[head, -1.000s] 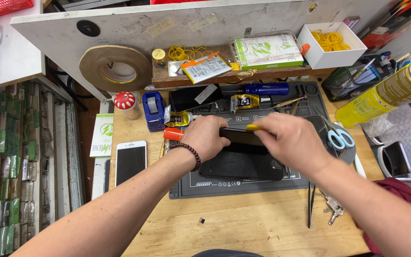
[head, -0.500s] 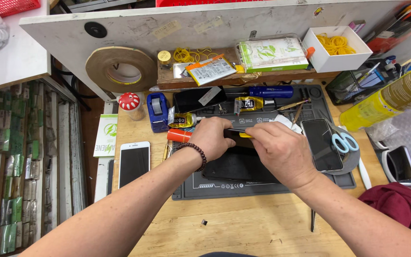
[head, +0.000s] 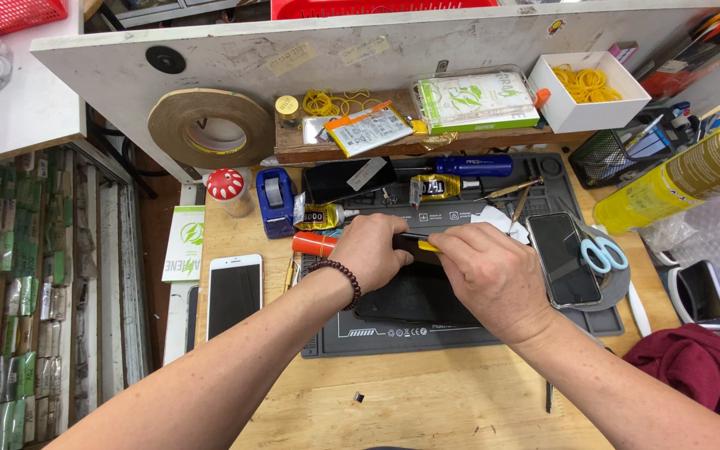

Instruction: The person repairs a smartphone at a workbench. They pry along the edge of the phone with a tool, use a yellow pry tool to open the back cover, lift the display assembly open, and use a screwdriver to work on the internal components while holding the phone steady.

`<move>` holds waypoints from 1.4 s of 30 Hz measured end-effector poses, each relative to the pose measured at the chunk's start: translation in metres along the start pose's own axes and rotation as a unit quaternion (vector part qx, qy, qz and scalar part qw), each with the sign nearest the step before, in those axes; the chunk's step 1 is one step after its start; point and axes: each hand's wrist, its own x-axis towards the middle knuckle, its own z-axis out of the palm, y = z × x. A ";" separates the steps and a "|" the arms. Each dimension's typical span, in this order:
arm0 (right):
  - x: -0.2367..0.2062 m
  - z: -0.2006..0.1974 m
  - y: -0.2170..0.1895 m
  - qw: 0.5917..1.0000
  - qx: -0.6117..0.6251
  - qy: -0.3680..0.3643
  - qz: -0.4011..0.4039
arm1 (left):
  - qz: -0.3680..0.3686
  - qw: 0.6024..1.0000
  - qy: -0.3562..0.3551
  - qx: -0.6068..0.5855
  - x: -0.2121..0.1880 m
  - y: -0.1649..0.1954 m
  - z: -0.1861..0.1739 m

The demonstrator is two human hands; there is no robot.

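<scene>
Both my hands meet over a dark phone (head: 414,302) that lies on the grey work mat (head: 493,337). My left hand (head: 372,250), with a bead bracelet at the wrist, presses down on the phone's upper edge. My right hand (head: 489,279) is closed around a small tool with a yellow and black handle (head: 418,243), its tip pointing left toward my left fingers. Most of the phone's upper part is hidden under the hands.
A white phone (head: 235,293) lies left of the mat and a black phone (head: 564,258) lies right, beside blue-handled scissors (head: 602,252). Glue tubes, a blue screwdriver (head: 460,165), a tape dispenser (head: 277,200), a tape roll (head: 210,129) and a yellow spray can (head: 685,179) crowd the back.
My right hand has shifted left and down onto the phone, bringing the yellow-handled tool against my left fingers. The left hand has stayed on the phone's upper edge.
</scene>
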 end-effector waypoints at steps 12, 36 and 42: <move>-0.002 0.009 0.005 1.000 0.010 -0.007 0.019 | 0.058 0.998 0.024 -0.008 -0.005 -0.006 0.005; -0.002 -0.018 0.039 0.931 0.226 -0.094 0.269 | 0.040 0.999 0.002 0.012 -0.031 0.010 -0.002; -0.030 -0.037 0.018 0.986 0.096 -0.026 0.134 | 0.032 0.999 -0.001 0.003 -0.022 0.007 0.005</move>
